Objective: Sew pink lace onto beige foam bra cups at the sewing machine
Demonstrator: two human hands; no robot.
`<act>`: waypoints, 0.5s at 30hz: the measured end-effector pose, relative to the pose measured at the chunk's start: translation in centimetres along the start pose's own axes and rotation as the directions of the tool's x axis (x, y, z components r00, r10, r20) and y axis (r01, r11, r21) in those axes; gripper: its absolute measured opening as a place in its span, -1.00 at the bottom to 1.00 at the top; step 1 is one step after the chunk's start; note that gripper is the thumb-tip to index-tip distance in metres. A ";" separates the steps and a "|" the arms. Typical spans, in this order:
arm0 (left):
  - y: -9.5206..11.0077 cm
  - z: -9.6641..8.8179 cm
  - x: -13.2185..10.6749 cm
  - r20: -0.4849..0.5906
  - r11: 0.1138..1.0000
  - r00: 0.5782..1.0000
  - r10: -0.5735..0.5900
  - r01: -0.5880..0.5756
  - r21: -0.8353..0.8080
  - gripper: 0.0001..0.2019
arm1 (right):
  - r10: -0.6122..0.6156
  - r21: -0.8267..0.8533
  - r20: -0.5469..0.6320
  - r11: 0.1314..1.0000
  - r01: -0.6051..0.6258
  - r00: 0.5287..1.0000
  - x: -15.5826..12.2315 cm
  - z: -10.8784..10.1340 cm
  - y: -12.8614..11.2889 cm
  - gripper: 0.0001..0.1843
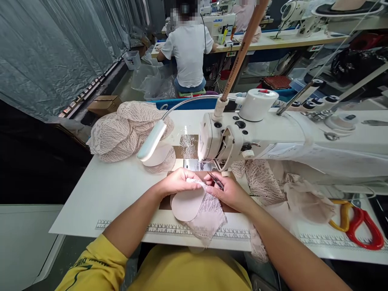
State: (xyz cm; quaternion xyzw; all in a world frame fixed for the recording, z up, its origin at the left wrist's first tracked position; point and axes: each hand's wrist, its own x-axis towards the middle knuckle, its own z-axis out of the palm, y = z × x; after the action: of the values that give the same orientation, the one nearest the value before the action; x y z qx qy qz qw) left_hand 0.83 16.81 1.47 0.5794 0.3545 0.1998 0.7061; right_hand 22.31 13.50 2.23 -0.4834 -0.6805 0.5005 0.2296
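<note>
- Rows of sewing stations filled the workshop behind, where a person in a white shirt (189,48) sat at another machine, back turned.
- On the white desk (103,194), just before the needle end of the white sewing machine (273,137), lay the pale pink lace-and-foam cup piece (194,208). Its lace hung over the printed ruler strip (169,230) at the near edge.
- The left hand (177,182) had its fingers pinched on the piece's upper edge, seemingly to steady it.
- The right hand (232,193) had its fingers pressed around a thin dark tool (216,180), its tip at that same edge; whether it was snips or tweezers could not be told.
- A heap of similar lace cups (124,131) sat to the left by the white gooseneck lamp (151,142), and red-and-yellow scissors (360,222) lay far right, both apparently kept handy but well apart from the hands.
</note>
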 end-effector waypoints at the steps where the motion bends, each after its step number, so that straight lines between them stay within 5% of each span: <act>1: 0.0 0.1 0.1 0.002 1.000 1.000 0.002 -0.002 0.008 -0.62 | 0.012 -0.012 -0.013 1.000 -0.013 1.000 0.0 0.1 -0.1 -0.69; 8: 1.3 -3.0 -1.2 0.018 0.947 0.995 -0.096 0.086 0.309 -0.65 | 0.049 -0.041 -0.143 0.998 -0.055 0.989 0.0 0.3 0.4 -0.87; 12: 1.5 -5.0 -1.9 -0.023 0.926 0.995 -0.101 0.103 0.364 -0.72 | 0.053 -0.085 -0.074 0.995 -0.059 0.996 -0.2 -0.1 0.7 -0.88; 15: 1.1 -5.0 -1.4 -0.129 0.930 0.992 0.006 0.042 0.366 -0.72 | -0.049 -0.173 0.020 0.984 0.052 0.999 -0.3 -0.3 0.6 -0.91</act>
State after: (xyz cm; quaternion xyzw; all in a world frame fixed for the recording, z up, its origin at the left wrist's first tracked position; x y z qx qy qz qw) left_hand -3.62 19.45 2.51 0.6842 0.4356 0.1602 0.5626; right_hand 22.91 13.35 1.84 -0.4800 -0.7354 0.4372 0.1939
